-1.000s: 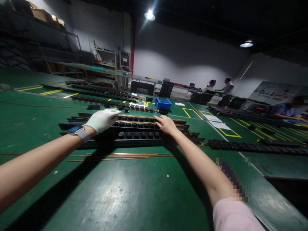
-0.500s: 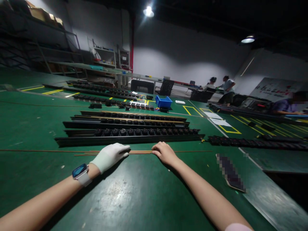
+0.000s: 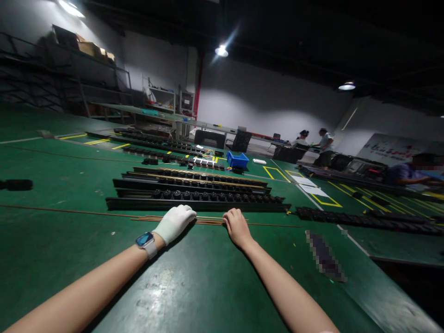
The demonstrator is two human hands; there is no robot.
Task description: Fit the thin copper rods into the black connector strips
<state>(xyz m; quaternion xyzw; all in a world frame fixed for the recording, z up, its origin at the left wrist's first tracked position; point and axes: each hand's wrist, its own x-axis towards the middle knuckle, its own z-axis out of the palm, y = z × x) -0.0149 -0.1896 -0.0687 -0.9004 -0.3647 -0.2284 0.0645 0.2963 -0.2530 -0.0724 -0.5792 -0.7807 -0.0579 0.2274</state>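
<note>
We have both hands on thin rods [image 3: 208, 220] lying on the table [image 3: 215, 277], left hand [image 3: 175, 223] left of right hand [image 3: 237, 227]. Long rails [image 3: 197, 196] lie just behind the rods; a bin [image 3: 237, 160] farther back, a watch [image 3: 145, 241] on the left wrist.

1. Rods [image 3: 208, 221]: thin metal, coppery, shiny.
2. Left hand [image 3: 174, 223]: white knit cloth glove, matt.
3. Right hand [image 3: 237, 227]: bare.
4. Bench [image 3: 194, 286]: green, smooth, semi-gloss, scuffed.
5. Rails [image 3: 194, 203]: black, matt.
6. Bin [image 3: 237, 160]: blue plastic.
</note>
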